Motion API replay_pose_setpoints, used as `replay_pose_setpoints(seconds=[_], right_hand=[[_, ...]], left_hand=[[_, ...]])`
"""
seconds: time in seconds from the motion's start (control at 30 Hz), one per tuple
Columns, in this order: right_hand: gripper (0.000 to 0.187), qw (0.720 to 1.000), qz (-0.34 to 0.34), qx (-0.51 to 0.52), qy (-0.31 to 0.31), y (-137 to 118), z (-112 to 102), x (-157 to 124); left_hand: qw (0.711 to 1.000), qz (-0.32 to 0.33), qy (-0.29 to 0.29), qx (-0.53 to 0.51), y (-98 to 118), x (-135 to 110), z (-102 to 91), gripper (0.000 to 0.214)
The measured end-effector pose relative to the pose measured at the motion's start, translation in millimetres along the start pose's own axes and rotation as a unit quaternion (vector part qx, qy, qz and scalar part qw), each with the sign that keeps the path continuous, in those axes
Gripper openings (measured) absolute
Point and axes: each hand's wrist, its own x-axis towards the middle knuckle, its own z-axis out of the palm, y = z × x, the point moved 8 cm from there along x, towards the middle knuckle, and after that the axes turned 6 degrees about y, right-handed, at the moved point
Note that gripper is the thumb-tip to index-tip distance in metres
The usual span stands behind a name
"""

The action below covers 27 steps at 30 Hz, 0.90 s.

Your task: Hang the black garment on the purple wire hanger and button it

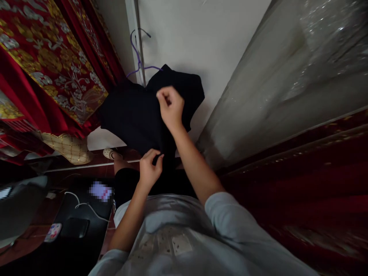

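A black garment (pixel 135 111), possibly a shirt, hangs in front of me from a purple hanger (pixel 140 63). Low on its cloth, my left hand (pixel 150 168) is closed, with thumb and forefinger pinching the dark fabric. My right hand (pixel 171 107) is raised higher up, before the garment's right half. Its fingers are curled and the thumb presses against the forefinger. Whatever sits in that pinch, if anything, is too small to make out.
Red curtains (pixel 66 65) with gold and silver patterns hang at left. Below them, a black bench (pixel 83 207) carries a lit phone (pixel 100 191), a white cable (pixel 86 205) and a dark flat item (pixel 75 227). A plastic-covered grey panel (pixel 273 76) stands at right.
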Motion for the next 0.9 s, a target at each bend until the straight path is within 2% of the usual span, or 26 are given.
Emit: replay_pose_setpoints(seconds=[0.1, 0.17, 0.23, 0.3, 0.4, 0.47, 0.53, 0.6, 0.73, 0.9], right_hand=[[0.031, 0.999, -0.015, -0.005, -0.037, -4, 19, 53], [0.033, 0.998, -0.033, -0.019, -0.059, -10, 23, 66], [0.035, 0.996, -0.052, -0.029, -0.071, -20, 20, 65], [0.037, 0.993, -0.071, -0.036, -0.084, -32, 14, 61], [0.033, 0.986, -0.108, -0.056, -0.116, -52, 8, 57], [0.028, 0.978, -0.134, -0.079, -0.142, -62, 8, 58], [0.024, 0.967, -0.159, -0.113, -0.162, -67, 10, 62], [0.021, 0.957, -0.183, -0.152, -0.168, -66, 14, 66], [0.016, 0.939, -0.222, -0.207, -0.163, -55, 24, 71], [0.016, 0.912, -0.288, -0.248, -0.157, -41, 37, 61]], left_hand=[[1.0, 0.006, -0.017, 0.008, 0, 1, -0.6, 0.009], [0.999, 0.011, -0.043, 0.012, -2, 9, 0.4, 0.009], [0.997, 0.029, -0.068, 0.007, 0, 27, -0.2, 0.004], [0.996, 0.064, -0.057, -0.011, 10, 60, -7.2, 0.017], [0.989, 0.136, 0.033, -0.039, 33, 125, -28.7, 0.042], [0.98, 0.186, 0.061, -0.036, 47, 169, -36.5, 0.044], [0.975, 0.22, 0.036, 0.0, 57, 205, -34.4, 0.038], [0.972, 0.23, -0.015, 0.053, 59, 231, -27.7, 0.034], [0.96, 0.229, -0.088, 0.136, 55, 253, -19.6, 0.026], [0.959, 0.243, -0.062, 0.134, 59, 260, -23.2, 0.019]])
